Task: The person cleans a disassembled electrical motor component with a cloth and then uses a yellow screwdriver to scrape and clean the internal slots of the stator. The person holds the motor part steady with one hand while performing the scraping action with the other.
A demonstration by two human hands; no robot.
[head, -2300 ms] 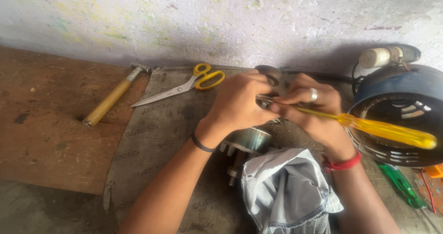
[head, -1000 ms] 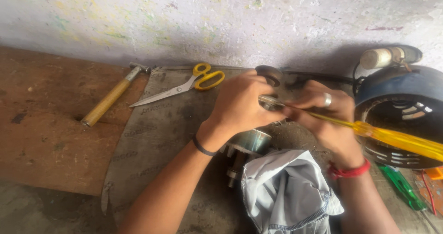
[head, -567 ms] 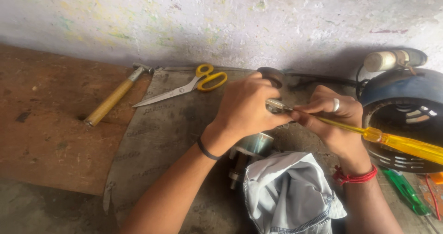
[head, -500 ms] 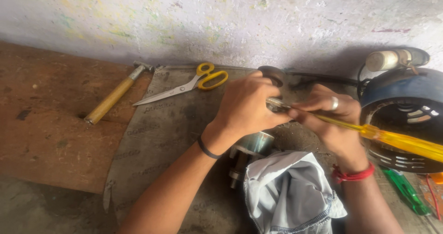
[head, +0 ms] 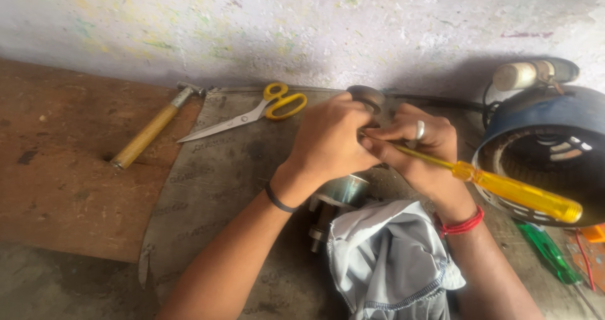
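Glossy yellow plastic screwdriver handle (head: 526, 194), shiny metal cylinder (head: 343, 191), soft grey cloth (head: 391, 257), seemingly rough wooden board (head: 57, 181).

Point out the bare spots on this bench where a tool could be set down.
Free: the grey mat between the yellow-handled scissors and the left forearm, and the brown board below the wooden-handled hammer. Crowded: right of the hands, around the blue round housing and green screwdriver.

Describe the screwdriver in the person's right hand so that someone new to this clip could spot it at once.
Start at the big blue round housing on the right. Just left of it, the right hand grips a screwdriver whose clear yellow handle slants down toward that housing. The other screwdriver lying nearby is green and untouched.
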